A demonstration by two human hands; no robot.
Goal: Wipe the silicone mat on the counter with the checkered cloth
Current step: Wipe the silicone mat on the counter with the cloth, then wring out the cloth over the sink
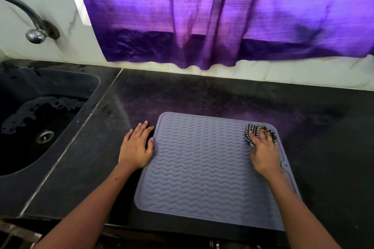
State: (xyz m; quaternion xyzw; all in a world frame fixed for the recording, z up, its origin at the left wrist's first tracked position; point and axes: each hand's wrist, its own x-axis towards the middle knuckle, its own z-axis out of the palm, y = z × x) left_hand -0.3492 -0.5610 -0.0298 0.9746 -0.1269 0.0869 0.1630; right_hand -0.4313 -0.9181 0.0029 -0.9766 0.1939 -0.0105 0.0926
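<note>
Now right hand [264,152] presses checkered cloth [260,130] on silicone mat [202,168] far-right corner; left hand [136,146] flat at mat's left edge.

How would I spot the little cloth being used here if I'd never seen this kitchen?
Start at the dark counter under the purple curtain, right of the sink. A grey wavy-ribbed silicone mat lies there; at its far right corner the right hand presses down a small bunched checkered cloth. Its black-and-white checks are the only pattern around.
</note>
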